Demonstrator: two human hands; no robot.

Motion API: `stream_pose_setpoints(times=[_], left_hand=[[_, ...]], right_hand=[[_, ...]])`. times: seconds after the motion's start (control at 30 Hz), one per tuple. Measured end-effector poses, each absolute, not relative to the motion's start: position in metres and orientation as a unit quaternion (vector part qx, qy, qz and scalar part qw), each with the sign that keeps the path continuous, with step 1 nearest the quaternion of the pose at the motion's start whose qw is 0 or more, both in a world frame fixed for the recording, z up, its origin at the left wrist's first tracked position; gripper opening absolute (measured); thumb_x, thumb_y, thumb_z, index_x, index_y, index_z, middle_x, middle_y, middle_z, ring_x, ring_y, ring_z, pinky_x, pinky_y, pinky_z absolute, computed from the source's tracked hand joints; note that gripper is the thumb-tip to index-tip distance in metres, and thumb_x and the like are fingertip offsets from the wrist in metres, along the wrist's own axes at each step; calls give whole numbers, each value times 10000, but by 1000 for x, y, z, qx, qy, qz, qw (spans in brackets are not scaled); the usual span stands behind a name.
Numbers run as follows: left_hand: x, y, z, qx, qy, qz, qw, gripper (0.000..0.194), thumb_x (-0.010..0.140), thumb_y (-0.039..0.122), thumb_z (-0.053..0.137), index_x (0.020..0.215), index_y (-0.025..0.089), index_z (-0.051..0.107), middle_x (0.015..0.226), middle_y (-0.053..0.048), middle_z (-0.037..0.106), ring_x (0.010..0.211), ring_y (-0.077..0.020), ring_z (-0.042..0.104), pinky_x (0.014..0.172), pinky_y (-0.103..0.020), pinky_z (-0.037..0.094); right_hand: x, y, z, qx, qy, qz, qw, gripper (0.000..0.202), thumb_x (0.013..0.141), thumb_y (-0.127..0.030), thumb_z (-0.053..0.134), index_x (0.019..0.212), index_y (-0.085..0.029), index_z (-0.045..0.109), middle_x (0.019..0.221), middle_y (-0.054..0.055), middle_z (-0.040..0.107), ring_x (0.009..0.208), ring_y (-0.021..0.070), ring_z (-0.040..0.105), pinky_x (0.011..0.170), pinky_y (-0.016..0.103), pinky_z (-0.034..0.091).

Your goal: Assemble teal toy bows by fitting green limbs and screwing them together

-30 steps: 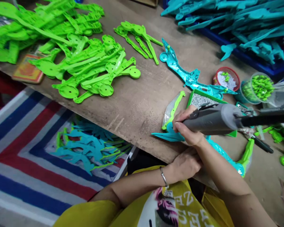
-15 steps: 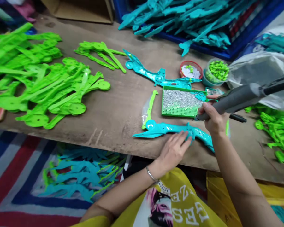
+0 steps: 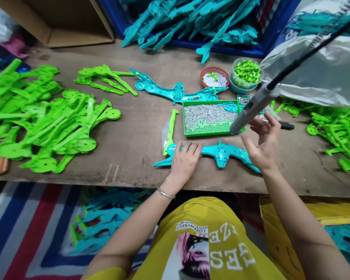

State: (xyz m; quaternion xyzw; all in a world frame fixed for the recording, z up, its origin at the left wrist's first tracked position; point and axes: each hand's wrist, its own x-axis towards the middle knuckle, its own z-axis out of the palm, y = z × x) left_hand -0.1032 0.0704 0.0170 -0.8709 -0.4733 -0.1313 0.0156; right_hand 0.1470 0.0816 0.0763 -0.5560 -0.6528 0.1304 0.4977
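My left hand [image 3: 185, 163] grips the left part of a turquoise bow-shaped plastic body [image 3: 211, 150] lying near the table's front edge, its fingers curled over the top. My right hand [image 3: 264, 146] is open above the right end of that body, fingers apart. Just left of it hangs a grey electric screwdriver [image 3: 252, 109] on a black cord, its tip over the right front corner of a green tray [image 3: 214, 134] of small silvery screws. A bright green curved strip with a clear film [image 3: 169, 132] touches the body's left end. Behind the tray lies another turquoise bow-shaped body [image 3: 160, 90], inner side up.
Piles of green plastic parts [image 3: 72, 124] cover the left side; more green parts [image 3: 338, 132] lie at right. A red basket [image 3: 214, 73] and a tub of green pieces [image 3: 246, 74] stand behind the tray. A blue crate [image 3: 116, 23] holds turquoise parts. A black pen [image 3: 287, 126] lies at right.
My right hand has let go of the screwdriver, which now hangs freely. My left hand has slid left along the turquoise body and closed over it. The camera view has shifted.
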Motion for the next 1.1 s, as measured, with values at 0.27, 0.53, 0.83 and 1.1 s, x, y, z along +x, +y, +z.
stream_pose_setpoints(times=[0.27,0.53,0.83,1.1], left_hand=[[-129,62,26,-876,-473,-96,19,294,971,214,536,1243,152,627,1148,-124,709,1076,-311,624,1018,-505,448],[-124,49,57,-877,-446,-127,-124,570,908,230,585,1447,133,428,1378,-169,573,1283,-320,511,1090,-502,409],[-19,82,56,-942,-307,-37,-129,438,836,420,746,1150,145,612,1139,-118,636,1114,-306,563,999,-446,420],[-25,70,69,-955,-286,-78,-15,203,907,302,670,1017,164,568,1002,-78,618,928,-265,583,834,-389,426]], right_hand=[[194,18,82,-649,-709,41,274,267,834,-197,564,1086,-210,651,1064,89,744,995,270,706,907,440,553],[201,24,67,-678,-661,142,290,288,871,-293,564,1133,-202,642,1113,107,700,1032,267,670,894,449,542],[225,35,17,-782,-386,279,402,744,606,-585,811,1157,-153,560,939,58,669,712,180,618,658,361,535],[195,6,49,-661,-257,544,447,746,449,-386,957,1093,-177,643,897,29,754,757,186,697,712,320,567]])
